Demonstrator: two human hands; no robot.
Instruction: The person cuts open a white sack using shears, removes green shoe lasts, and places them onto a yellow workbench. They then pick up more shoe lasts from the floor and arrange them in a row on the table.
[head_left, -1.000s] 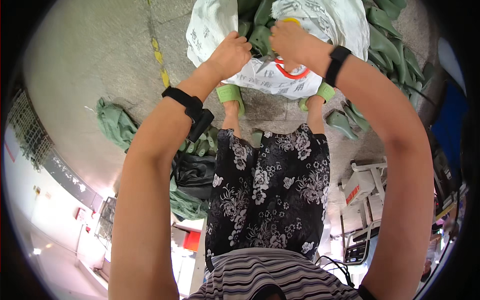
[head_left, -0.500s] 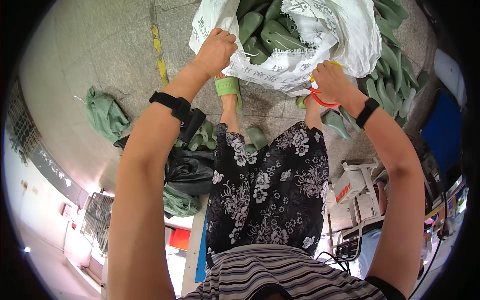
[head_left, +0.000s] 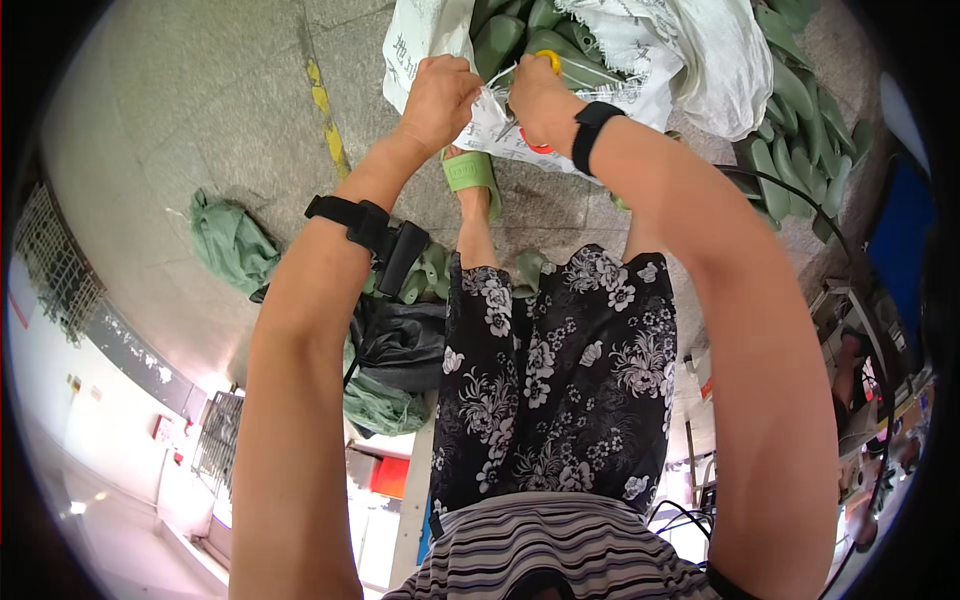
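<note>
A white woven sack (head_left: 715, 70) with dark printing stands at the top, its mouth open and its torn edge fraying. Inside lie several green, foot-shaped pieces (head_left: 497, 45) that look like shoe lasts. My left hand (head_left: 438, 100) is closed on the left part of the sack's rim. Close to its right, my right hand (head_left: 542, 100) grips a pair of scissors (head_left: 540, 149) with red and yellow handles. The metal blades point left at the sack's near edge; whether they are apart is hard to make out. A white strand runs between the two hands.
More green lasts (head_left: 790, 160) are piled on the floor right of the sack. A green bag (head_left: 232, 243) lies at the left, and a black bag (head_left: 403, 345) beside my legs. My feet in green slippers (head_left: 470, 172) stand just before the sack. A black cable (head_left: 845, 225) hangs at the right.
My right hand has moved left with the scissors, from the sack's right edge to beside my left hand. The left hand still holds the rim.
</note>
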